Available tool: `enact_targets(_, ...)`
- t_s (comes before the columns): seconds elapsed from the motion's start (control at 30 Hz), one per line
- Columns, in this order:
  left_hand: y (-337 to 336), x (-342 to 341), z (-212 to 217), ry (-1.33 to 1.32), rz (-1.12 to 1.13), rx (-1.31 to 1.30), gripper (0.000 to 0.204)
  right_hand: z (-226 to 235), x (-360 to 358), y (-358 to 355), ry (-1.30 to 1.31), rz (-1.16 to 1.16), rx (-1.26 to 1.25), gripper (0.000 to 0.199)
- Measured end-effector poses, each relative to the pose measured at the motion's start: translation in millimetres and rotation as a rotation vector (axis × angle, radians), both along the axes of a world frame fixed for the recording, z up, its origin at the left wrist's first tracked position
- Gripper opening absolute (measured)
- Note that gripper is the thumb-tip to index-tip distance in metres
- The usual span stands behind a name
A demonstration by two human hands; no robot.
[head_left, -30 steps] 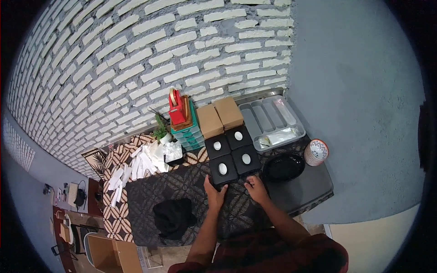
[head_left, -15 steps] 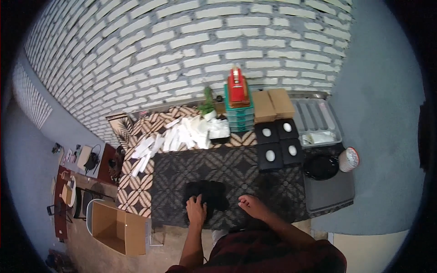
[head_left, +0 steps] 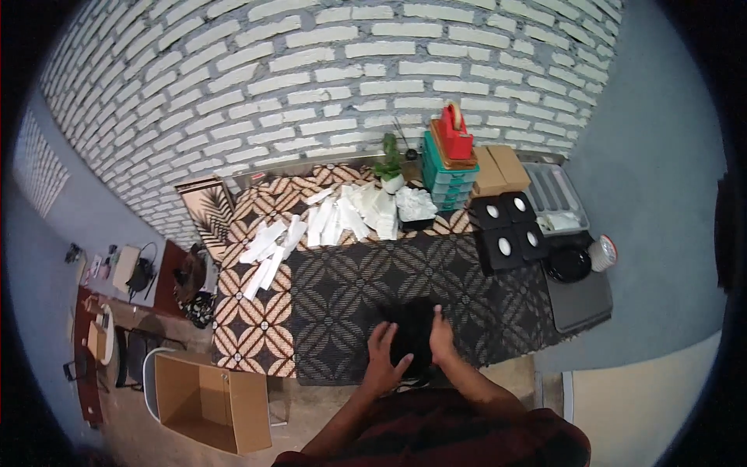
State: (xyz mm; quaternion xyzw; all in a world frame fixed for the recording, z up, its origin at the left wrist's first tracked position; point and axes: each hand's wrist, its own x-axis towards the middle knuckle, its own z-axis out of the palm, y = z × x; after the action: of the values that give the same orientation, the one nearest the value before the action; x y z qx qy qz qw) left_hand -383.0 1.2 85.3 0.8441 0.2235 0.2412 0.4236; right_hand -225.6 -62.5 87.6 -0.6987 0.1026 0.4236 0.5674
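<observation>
A soft-looking black item (head_left: 412,335), whose exact kind I cannot make out, lies near the front edge of the table between my two hands. My left hand (head_left: 385,358) touches its left side, with fingers and thumb spread apart. Against its right side rests my right hand (head_left: 442,338), fingers stretched out and pointing away from me. The black item blends into the dark patterned mat (head_left: 342,288) beneath it, so its outline is hard to follow.
White paper strips (head_left: 268,249) and folded white pieces (head_left: 354,214) lie at the left and back. Beyond stand green drawers (head_left: 451,187) with a red tape dispenser (head_left: 457,136). Several black boxes with white ovals (head_left: 498,245) sit right, near a black bowl (head_left: 568,265). A cardboard box (head_left: 210,397) stands lower left.
My left hand has moved right along the black item, which now sits upright or bunched between both hands. The right hand has come to its right side. The view has turned left.
</observation>
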Motion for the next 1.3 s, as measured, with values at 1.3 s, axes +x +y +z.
enact_targets(1.3,-149,226,38,-0.028,-0.107,-0.292,0.054,5,199,-230,-0.348,0.013,0.743,0.052)
